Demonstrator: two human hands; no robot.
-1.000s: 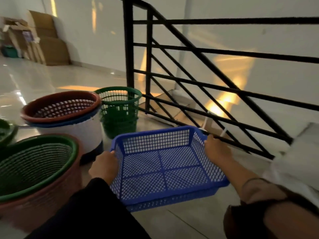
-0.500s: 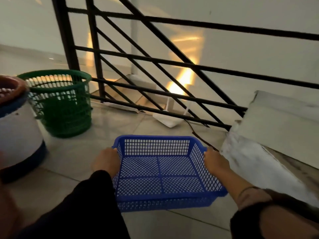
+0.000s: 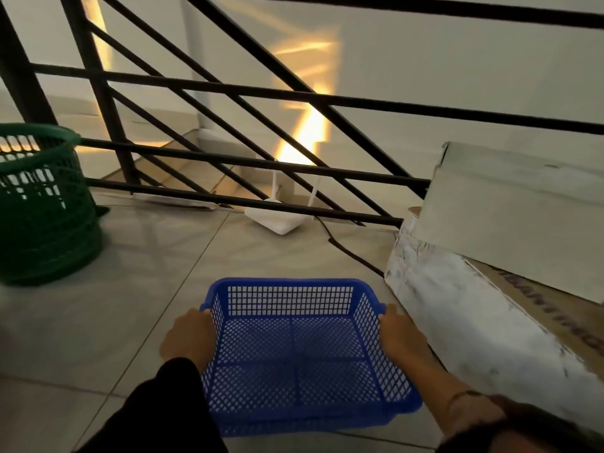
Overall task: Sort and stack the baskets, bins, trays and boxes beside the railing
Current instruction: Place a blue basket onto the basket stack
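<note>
Dark printed lettering along the cardboard box (image 3: 555, 325) at right, too blurred to read. Left hand (image 3: 188, 338) curled round the left rim of the blue mesh tray (image 3: 294, 351), right hand (image 3: 400, 338) gripping the right rim, both forearms stretched forward. Tray level, low over the tiled floor (image 3: 130, 289), just beside the box, near the black railing (image 3: 261, 165). Green basket (image 3: 42, 204) well apart at left.

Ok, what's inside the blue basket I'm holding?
Nothing: the blue basket is empty, with only floor tiles showing through its mesh. Beneath its near rim is hidden.
</note>
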